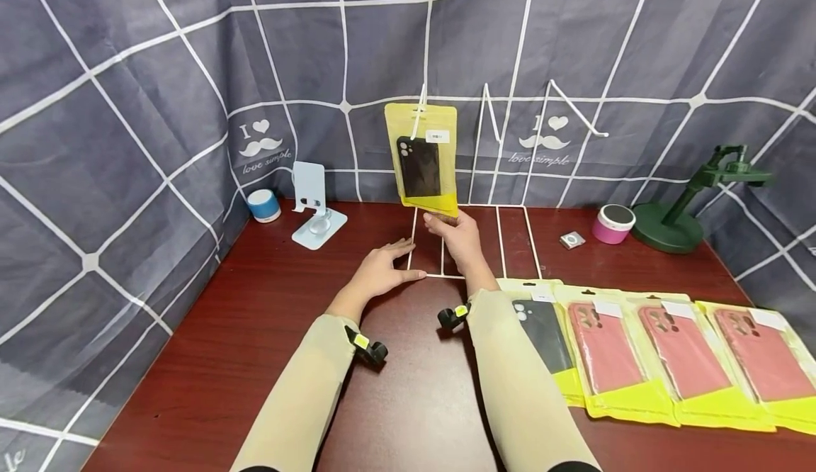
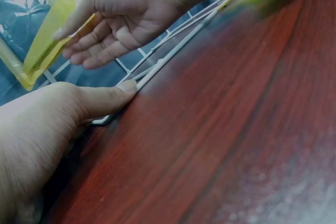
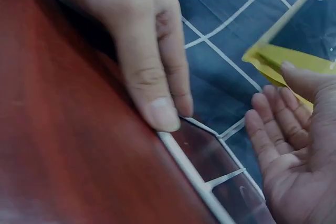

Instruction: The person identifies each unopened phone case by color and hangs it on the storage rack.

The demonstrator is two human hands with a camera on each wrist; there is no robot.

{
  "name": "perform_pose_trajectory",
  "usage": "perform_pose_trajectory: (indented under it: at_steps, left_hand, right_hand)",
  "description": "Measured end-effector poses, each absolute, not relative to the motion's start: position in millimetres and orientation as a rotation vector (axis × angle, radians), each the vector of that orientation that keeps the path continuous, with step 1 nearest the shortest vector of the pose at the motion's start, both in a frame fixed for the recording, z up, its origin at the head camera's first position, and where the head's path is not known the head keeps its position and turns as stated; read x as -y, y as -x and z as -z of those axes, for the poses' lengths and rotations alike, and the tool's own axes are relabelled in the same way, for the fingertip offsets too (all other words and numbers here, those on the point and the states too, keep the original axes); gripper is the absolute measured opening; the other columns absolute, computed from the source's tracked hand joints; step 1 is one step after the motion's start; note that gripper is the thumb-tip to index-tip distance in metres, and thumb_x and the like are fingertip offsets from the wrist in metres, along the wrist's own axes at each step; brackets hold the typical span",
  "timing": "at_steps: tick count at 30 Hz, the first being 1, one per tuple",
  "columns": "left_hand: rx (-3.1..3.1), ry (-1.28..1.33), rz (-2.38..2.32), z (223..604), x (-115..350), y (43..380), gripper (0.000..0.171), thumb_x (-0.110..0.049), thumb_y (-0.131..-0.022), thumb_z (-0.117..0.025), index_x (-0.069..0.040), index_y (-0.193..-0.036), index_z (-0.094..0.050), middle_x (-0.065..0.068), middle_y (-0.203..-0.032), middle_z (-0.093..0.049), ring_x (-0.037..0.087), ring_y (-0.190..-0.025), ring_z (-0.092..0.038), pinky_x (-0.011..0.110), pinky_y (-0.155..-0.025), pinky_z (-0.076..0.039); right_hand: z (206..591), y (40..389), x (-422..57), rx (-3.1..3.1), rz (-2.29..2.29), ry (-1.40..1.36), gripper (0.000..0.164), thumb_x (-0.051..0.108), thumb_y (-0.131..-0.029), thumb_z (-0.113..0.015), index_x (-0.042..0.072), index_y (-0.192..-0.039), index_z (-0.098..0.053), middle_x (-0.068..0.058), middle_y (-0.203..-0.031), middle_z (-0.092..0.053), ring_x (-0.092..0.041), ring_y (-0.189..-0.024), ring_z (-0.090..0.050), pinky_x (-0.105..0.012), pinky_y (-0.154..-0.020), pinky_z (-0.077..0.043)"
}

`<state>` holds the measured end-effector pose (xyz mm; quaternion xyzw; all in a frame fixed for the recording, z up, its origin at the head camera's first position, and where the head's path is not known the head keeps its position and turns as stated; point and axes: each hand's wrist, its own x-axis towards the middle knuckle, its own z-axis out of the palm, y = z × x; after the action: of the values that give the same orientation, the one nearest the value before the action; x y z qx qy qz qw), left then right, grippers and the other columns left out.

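Note:
A white wire rack (image 1: 501,242) stands on the table, its base flat and its hooks rising at the back. From its left hook hangs a black phone case in a yellow-edged clear package (image 1: 422,167). My right hand (image 1: 464,244) pinches the package's lower edge, thumb in front, the other fingers loosely bent below it. At the rack's front left corner rests my left hand (image 1: 375,272). Its thumb (image 3: 147,90) lies on the front bar and its straight fingers reach along the left side. The middle and right hooks (image 1: 576,107) hold nothing.
To the right lie several packaged phone cases, one black (image 1: 542,334) and the others red (image 1: 605,348). A blue phone stand (image 1: 310,188) and a blue cylinder (image 1: 263,206) stand back left. Back right are a small square device (image 1: 571,239), a pink cylinder (image 1: 614,224) and a green stand (image 1: 669,227).

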<state>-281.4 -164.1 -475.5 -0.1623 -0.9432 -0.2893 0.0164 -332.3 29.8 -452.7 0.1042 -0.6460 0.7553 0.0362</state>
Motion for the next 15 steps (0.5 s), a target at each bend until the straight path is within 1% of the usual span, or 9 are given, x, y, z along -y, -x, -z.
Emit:
perform_pose_trajectory:
  at_steps: [3,5,10,15]
  left_hand:
    - [2.931,0.515,0.899,475.2,163.7,282.1,0.084,-0.067,-0.081,-0.071,-0.019,-0.148,-0.054,0.002,-0.156,-0.044,0.025,-0.145,-0.038,0.051,-0.117,-0.029]
    - [2.937,0.517,0.897,474.5,164.6,282.2,0.084,-0.068,-0.082,-0.070,-0.020,-0.148,-0.053,0.001,-0.157,-0.043,0.024,-0.146,-0.037,0.051,-0.117,-0.028]
    - [2.934,0.506,0.894,473.7,166.8,281.4,0.081,-0.066,-0.082,-0.071,-0.022,-0.148,-0.053,0.001,-0.156,-0.043,0.025,-0.145,-0.037,0.052,-0.117,-0.029]
    - [2.931,0.520,0.897,474.6,162.6,280.1,0.081,-0.065,-0.082,-0.072,-0.025,-0.149,-0.052,0.002,-0.156,-0.043,0.028,-0.145,-0.038,0.053,-0.116,-0.030]
  right_hand:
    - [454.7,323.1,-26.7,1.972,-2.427,-0.265,0.031,0.012,-0.090,-0.077,-0.007,-0.113,-0.068,-0.011,-0.099,-0.072,-0.034,-0.095,-0.070,-0.036,-0.085,-0.058]
    - [456.4,316.4,-23.9,1.965,-2.472,-0.233,0.030,0.011,-0.091,-0.076,-0.008,-0.113,-0.067,-0.011,-0.098,-0.071,-0.028,-0.092,-0.071,-0.034,-0.085,-0.058]
    - [456.3,297.2,-16.5,1.943,-2.490,-0.215,0.029,0.011,-0.090,-0.077,-0.007,-0.112,-0.068,-0.011,-0.096,-0.072,-0.028,-0.090,-0.071,-0.039,-0.087,-0.058]
    - [457.1,275.3,-15.1,1.933,-2.444,-0.235,0.027,0.014,-0.090,-0.078,-0.003,-0.108,-0.069,-0.010,-0.093,-0.071,-0.041,-0.096,-0.069,-0.043,-0.087,-0.058]
